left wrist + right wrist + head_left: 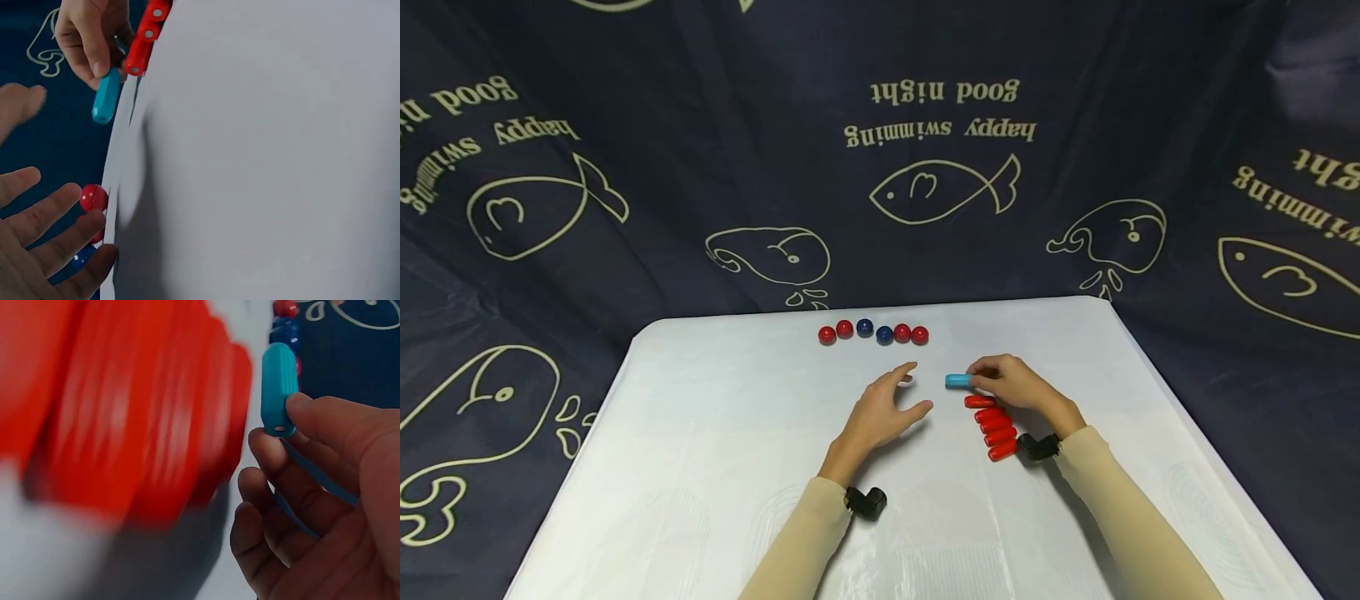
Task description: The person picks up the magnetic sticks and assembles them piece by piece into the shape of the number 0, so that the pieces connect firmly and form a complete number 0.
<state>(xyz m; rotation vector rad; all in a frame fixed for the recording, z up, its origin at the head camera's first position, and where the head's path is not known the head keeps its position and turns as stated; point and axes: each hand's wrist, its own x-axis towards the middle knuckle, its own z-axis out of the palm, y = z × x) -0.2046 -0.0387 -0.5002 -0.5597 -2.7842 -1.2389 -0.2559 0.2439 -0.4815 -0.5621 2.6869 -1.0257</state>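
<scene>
My right hand [1017, 383] pinches one end of a short light-blue ribbed tube [279, 387] between thumb and fingers. A small hole shows in the tube's near end in the right wrist view. Just nearer than this hand, several matching red tubes [997, 436] lie side by side in a slanted row on the white table [700, 417]. To the left, my left hand [878, 414] is held over the table with its fingers spread and nothing in them. In the left wrist view its fingers [50, 215] overlap the balls.
At the table's far side a row of small glossy balls holds several red ones [827, 335] and two dark-blue ones [884, 335]. A dark cloth [775, 150] with fish and whale drawings hangs behind the table. Black wrist cameras [867, 503] sit on both sleeves.
</scene>
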